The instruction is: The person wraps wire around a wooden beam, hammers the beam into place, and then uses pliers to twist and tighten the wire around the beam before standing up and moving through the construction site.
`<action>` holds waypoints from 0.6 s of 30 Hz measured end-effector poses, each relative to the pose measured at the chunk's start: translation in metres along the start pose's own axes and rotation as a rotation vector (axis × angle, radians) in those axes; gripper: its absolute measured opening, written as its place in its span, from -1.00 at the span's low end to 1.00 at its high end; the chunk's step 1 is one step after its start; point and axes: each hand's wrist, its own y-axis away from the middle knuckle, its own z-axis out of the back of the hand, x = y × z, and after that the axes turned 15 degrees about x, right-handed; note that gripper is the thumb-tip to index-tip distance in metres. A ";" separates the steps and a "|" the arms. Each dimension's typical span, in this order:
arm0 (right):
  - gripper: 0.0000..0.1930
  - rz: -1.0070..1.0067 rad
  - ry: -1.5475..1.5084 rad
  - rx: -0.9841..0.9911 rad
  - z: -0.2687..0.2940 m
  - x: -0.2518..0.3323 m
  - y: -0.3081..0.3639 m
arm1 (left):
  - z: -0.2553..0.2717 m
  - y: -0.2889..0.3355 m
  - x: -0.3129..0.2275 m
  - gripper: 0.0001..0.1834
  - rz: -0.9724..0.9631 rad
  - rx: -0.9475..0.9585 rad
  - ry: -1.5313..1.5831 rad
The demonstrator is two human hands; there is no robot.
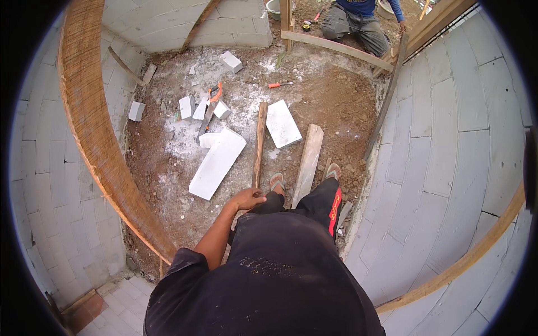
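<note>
My left hand (248,199) hangs low by my left thigh, its fingers loosely bent and nothing visible in them. Just ahead of it is the near end of a narrow brown wooden batten (259,143). A long white block (218,163) lies on the ground to the left of the batten. On the other side is a shorter white block (283,124). Farther left, among small block offcuts, a handsaw (207,119) with an orange handle rests at a slant. Beside my feet lies a pale wooden plank (309,162). My right hand does not show.
A curved-looking timber (89,112) crosses the left side. Grey block walls (448,123) stand left and right. An orange-handled tool (279,85) lies on the soil. Beyond a low wooden rail (336,49), another person (358,25) crouches. Block offcuts (231,61) are scattered about.
</note>
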 end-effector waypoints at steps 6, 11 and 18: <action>-0.84 -0.009 0.298 0.019 0.114 0.047 -0.064 | -0.023 -0.065 -0.028 -0.33 0.214 -0.050 0.451; -0.83 0.034 0.022 0.076 0.196 0.184 -0.103 | -0.069 -0.072 -0.073 -0.38 0.210 -0.214 0.745; -0.60 0.154 -0.040 0.065 0.227 0.395 -0.121 | -0.017 -0.112 -0.141 -0.42 0.057 -0.365 0.786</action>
